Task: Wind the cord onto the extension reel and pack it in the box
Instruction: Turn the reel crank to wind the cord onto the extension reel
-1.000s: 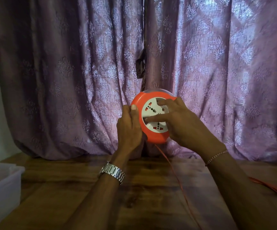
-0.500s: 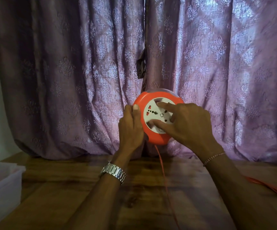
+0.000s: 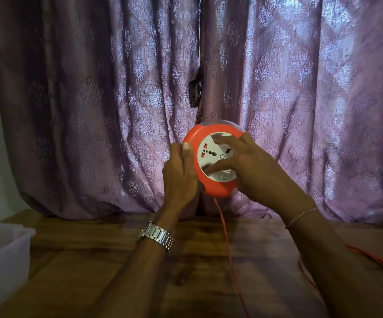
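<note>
A round orange extension reel [image 3: 218, 190] with a white socket face is held upright in the air above the wooden table [image 3: 197, 271], in front of the curtain. My left hand [image 3: 179, 175] grips its left rim, thumb on the front edge. My right hand [image 3: 252, 171] lies across the white face with spread fingers, fingertips pressing on the disc. A thin orange cord [image 3: 226, 239] hangs from the reel's bottom down to the table and runs toward me. More orange cord [image 3: 378, 260] lies loose at the right, partly hidden by my right forearm.
A translucent plastic box [image 3: 2, 255] stands at the table's left edge, open at the top. A purple patterned curtain [image 3: 94, 99] hangs close behind the table. A pale wall shows at the far left.
My right hand's fingers have shifted round on the white face, and the socket markings have rotated. The hanging cord has swung slightly. The left hand keeps the same hold.
</note>
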`<state>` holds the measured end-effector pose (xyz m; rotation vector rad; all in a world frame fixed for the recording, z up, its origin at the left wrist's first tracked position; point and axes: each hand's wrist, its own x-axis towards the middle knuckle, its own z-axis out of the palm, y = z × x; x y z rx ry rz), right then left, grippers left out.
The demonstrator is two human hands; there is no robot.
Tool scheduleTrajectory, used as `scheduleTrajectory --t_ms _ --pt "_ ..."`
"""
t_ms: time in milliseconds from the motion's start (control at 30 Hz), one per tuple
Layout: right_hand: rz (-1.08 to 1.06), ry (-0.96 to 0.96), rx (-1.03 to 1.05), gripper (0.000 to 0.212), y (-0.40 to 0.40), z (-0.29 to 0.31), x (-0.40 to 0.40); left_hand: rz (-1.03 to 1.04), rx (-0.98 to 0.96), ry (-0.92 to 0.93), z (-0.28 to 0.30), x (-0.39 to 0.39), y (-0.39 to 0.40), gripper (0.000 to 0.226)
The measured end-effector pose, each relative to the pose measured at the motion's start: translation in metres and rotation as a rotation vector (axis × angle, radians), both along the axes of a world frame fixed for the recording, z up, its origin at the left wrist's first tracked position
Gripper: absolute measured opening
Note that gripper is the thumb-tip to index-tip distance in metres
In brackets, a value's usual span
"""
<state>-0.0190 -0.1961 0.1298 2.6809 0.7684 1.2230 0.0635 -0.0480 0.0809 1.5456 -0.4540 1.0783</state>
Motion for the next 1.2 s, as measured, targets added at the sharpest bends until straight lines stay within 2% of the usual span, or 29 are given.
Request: scheduleTrajectory --t_ms 233,500,567,667,733,800,867,900,1033,1200 --pt "-0.129 -0.119 -0.006 0.045 -0.001 -0.002 0.004 0.013 0.008 -0.012 0.0 -0.002 -0.001 0.04" --pt "-0.204 -0.273 0.303 0.063 0.004 -0.012 0.01 0.038 0.03 -0.018 0.001 -0.003 -0.002 0.033" --pt "-0.233 -0.306 0.325 0.068 0.006 -0.012 0.011 0.038 0.023 -0.022 0.0 -0.002 -0.002 0.033" --pt "-0.272 -0.314 0.277 0.07 0.005 -0.011 0.012 0.031 0.02 -0.021 0.0 -0.001 -0.001 0.034" --pt "-0.244 -0.301 0.262 0.064 0.004 -0.009 0.009 0.017 0.019 -0.019 0.0 -0.001 -0.001 0.036" --pt "-0.141 -0.304 0.257 0.05 0.003 -0.005 0.006 0.006 0.017 -0.02 0.0 -0.001 0.0 0.037" --pt "0.002 -0.283 0.193 0.025 -0.001 -0.001 0.002 0.011 0.011 -0.017 0.0 -0.001 0.001 0.036" --pt "0.051 -0.247 0.144 0.019 -0.003 0.001 0.002 0.011 0.007 -0.016 0.0 -0.001 0.002 0.035" --pt "-0.008 -0.032 -0.006 0.045 0.0 0.003 -0.003 0.008 0.005 -0.016 0.002 -0.001 0.001 0.032" --pt "-0.142 -0.039 -0.07 0.045 0.001 0.002 -0.003 0.015 0.016 -0.022 0.001 0.001 0.001 0.031"
